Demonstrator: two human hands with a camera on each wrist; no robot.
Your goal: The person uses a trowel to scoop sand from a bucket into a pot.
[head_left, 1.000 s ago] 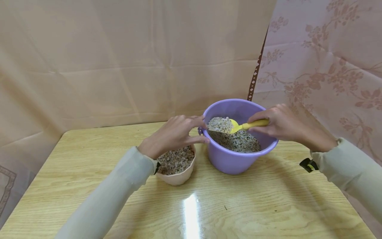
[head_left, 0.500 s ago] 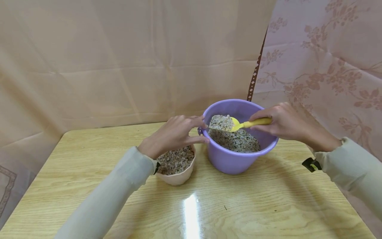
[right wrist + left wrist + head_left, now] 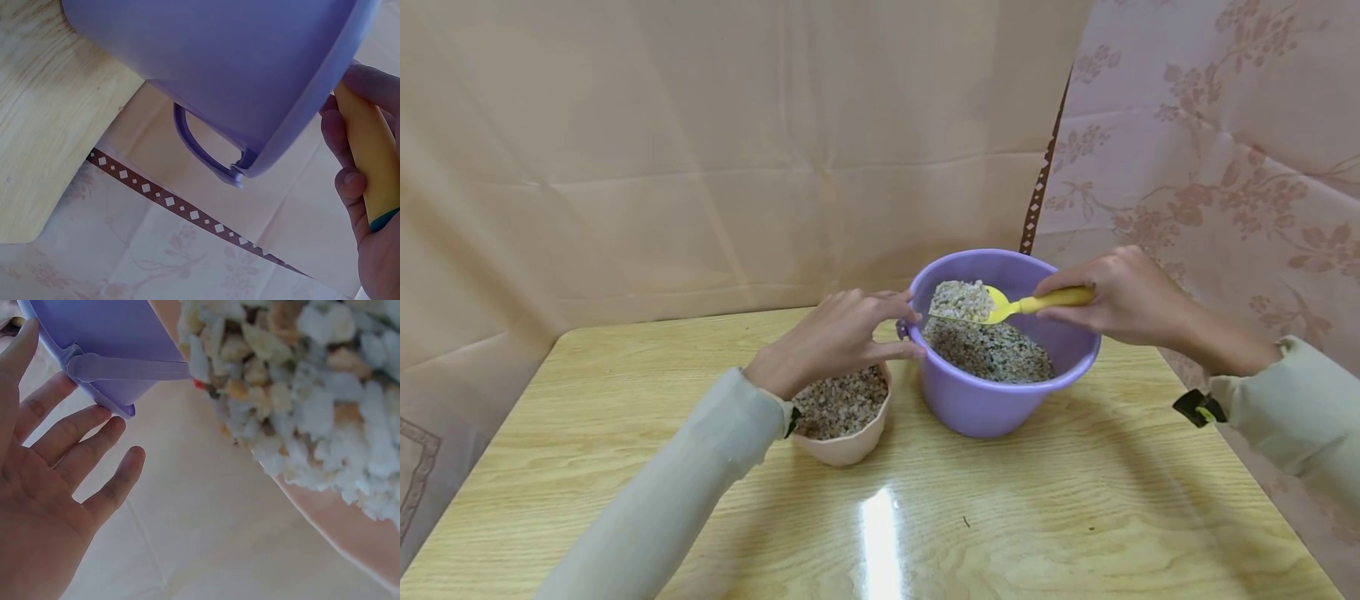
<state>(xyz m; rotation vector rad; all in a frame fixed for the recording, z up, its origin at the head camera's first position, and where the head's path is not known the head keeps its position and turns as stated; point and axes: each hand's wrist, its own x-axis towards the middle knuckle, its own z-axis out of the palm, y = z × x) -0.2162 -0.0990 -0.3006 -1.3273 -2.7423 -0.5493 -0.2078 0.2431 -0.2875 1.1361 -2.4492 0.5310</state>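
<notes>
In the head view my right hand (image 3: 1131,300) grips the handle of a small yellow shovel (image 3: 1000,308), whose blade carries a heap of pale gravel (image 3: 962,301). The shovel is held over the purple bucket (image 3: 985,412), with more gravel (image 3: 1000,354) lying inside. My left hand (image 3: 831,342) touches the bucket's left rim, fingers spread and mostly straight in the left wrist view. Below that hand stands a pale pink pot (image 3: 850,450) filled with gravel, partly hidden by the wrist. The right wrist view shows the yellow handle (image 3: 369,150) in curled fingers.
Both containers stand on a wood-grain table (image 3: 625,400). A beige curtain (image 3: 737,167) hangs behind, and a floral pink cloth (image 3: 1225,167) is at the right. The bucket's handle (image 3: 203,147) hangs down outside it. A small dark scrap (image 3: 966,522) lies near the front.
My right hand has moved slightly to the right and up, bringing the loaded shovel with it. The left hand, bucket and pot have stayed in place.
</notes>
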